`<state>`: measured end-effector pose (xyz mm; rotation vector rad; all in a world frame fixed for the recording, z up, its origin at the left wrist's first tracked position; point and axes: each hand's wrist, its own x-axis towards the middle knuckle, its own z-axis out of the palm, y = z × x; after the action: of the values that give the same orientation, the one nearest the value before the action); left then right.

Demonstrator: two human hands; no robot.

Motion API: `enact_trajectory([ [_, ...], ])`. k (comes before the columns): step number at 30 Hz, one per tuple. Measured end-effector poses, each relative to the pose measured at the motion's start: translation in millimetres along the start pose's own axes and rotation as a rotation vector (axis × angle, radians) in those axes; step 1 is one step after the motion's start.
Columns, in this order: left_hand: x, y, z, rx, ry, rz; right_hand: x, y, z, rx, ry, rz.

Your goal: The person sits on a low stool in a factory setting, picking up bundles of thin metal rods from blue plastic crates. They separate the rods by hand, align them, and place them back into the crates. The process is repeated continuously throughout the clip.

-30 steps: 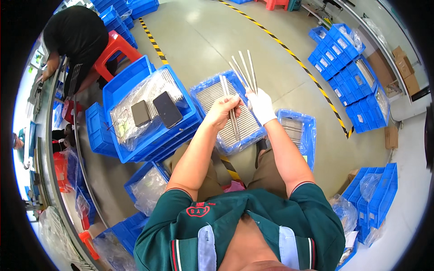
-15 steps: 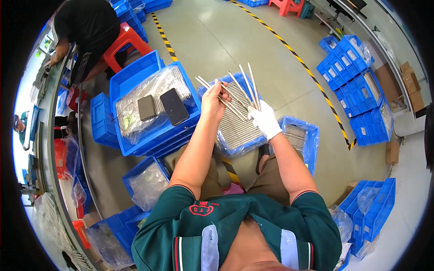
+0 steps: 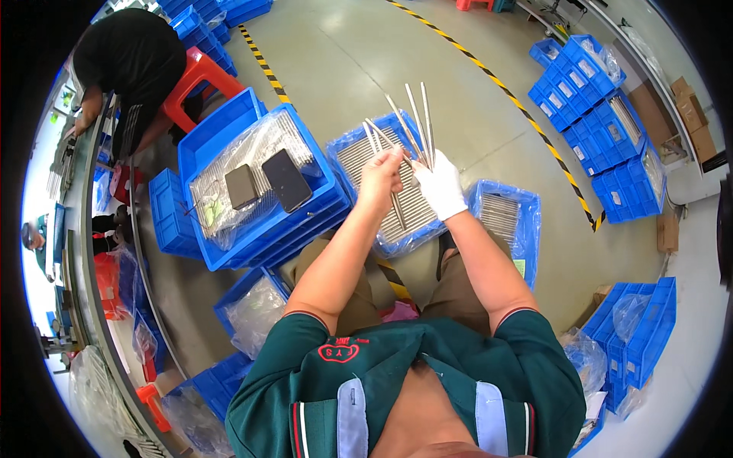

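My bare left hand (image 3: 382,179) is closed around a few thin metal rods (image 3: 398,209), which stick out above and below the fist. Beside it, my right hand (image 3: 440,187) in a white glove grips several more metal rods (image 3: 427,126) that fan upward and away from me. The two hands nearly meet, and the rods cross between them. Below them stands a blue bin (image 3: 334,151) lined with clear plastic, filled with rows of similar rods (image 3: 359,162). A smaller lined blue bin (image 3: 529,229) with rods sits to the right of my right hand.
At left, stacked blue crates (image 3: 256,243) carry bagged rods, a black phone (image 3: 287,180) and a dark flat case (image 3: 241,187). A person in black (image 3: 130,57) bends over a workbench by a red stool (image 3: 182,95). More blue bins (image 3: 611,137) stand at right.
My left hand has turned, so its rods now point more steeply up and down instead of slanting. My right hand has risen slightly, with its rods more upright. The whole view has shifted a little.
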<state>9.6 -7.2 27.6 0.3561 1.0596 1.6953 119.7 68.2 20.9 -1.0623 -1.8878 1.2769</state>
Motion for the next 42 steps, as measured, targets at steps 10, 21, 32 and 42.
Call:
enact_trajectory([
  [10,-3.9,-6.8,5.8,0.141,0.046,0.009,12.1,1.7,-4.9,-0.049,-0.027,0.104],
  [21,-5.6,-22.5,1.8,0.116,-0.34,-0.238,26.5,-7.1,-20.1,0.495,-0.099,0.316],
  [32,-2.5,-17.7,-14.2,-0.112,-0.495,-0.348,67.4,28.5,-70.5,0.553,0.261,0.317],
  [42,-0.5,-12.4,-10.2,-0.276,-0.57,-0.324,27.7,-1.3,-17.3,0.255,-0.302,0.277],
])
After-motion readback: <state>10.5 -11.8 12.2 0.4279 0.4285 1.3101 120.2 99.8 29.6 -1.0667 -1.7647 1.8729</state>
